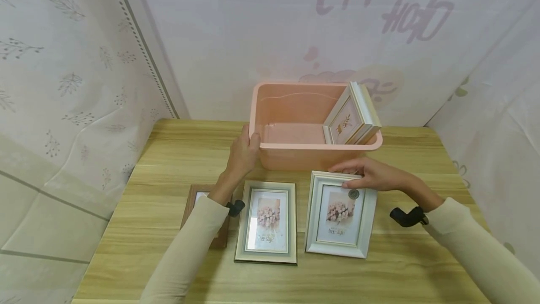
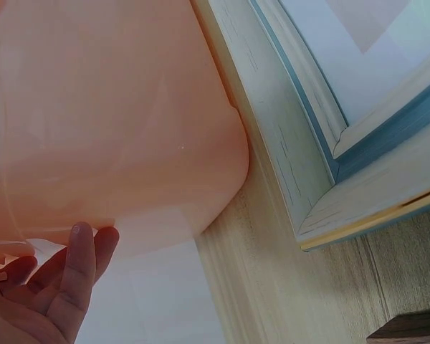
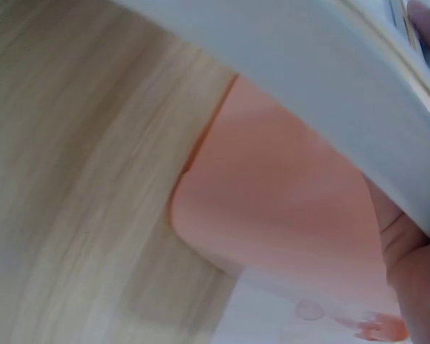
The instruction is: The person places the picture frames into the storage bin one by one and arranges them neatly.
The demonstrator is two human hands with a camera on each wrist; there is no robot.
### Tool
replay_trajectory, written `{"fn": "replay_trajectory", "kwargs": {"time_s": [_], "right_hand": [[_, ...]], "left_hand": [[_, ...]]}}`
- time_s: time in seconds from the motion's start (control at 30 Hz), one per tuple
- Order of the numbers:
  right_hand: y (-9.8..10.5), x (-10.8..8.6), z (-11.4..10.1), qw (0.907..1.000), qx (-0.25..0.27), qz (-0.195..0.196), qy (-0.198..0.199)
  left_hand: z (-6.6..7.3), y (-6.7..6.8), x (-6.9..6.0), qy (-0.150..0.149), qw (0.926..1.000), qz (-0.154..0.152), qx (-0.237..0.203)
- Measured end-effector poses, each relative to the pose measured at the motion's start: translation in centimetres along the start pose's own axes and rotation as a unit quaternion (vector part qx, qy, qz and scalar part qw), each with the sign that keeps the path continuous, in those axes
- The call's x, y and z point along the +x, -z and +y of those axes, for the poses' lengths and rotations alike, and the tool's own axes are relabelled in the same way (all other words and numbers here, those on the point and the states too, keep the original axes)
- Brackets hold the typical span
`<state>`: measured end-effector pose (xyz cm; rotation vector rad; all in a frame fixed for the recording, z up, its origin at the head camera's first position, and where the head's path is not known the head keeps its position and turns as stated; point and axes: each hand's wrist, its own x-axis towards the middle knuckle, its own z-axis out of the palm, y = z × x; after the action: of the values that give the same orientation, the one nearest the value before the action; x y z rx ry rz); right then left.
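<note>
At the back of the table is a pink plastic bin. My left hand grips its rim at the front left corner; in the left wrist view the fingers lie against the bin's edge. With my right hand I hold a white photo frame by its top edge, thumb on the front. This frame is tilted just before the bin, its flower picture facing up. In the right wrist view the white frame's side hides part of the bin.
A cream photo frame lies in the middle of the wooden table. Left of it, a brown frame is partly covered by my left forearm. Frames with white edges lean inside the bin's right end. Patterned cloth hangs behind and at both sides.
</note>
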<state>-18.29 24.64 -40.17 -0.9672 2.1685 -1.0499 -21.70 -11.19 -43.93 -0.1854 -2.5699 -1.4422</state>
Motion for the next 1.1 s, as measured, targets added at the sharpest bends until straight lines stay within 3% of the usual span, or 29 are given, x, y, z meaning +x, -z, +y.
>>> {"fn": "replay_trajectory", "kwargs": {"time_s": [0.37,0.6,0.9,1.1], "right_hand": [[1.2,-0.4,-2.9,0.9977,-0.054,0.035,-0.02],[2.4,-0.6,-4.6,0.9951,-0.066,0.073,-0.004],[4.0,-1.2,-7.5,0.9815,-0.105,0.156,0.034],[5.3,-1.5,-9.3,0.97,-0.142,0.197,0.009]], "left_hand": [[-0.1,0.0,-0.1,-0.003,1.0,0.0,0.001],[0.1,0.0,0.0,-0.003,1.0,-0.001,0.006],[0.1,-0.1,0.0,-0.002,1.0,0.0,-0.002],[0.0,0.0,0.0,-0.002,1.0,-0.001,0.001]]}}
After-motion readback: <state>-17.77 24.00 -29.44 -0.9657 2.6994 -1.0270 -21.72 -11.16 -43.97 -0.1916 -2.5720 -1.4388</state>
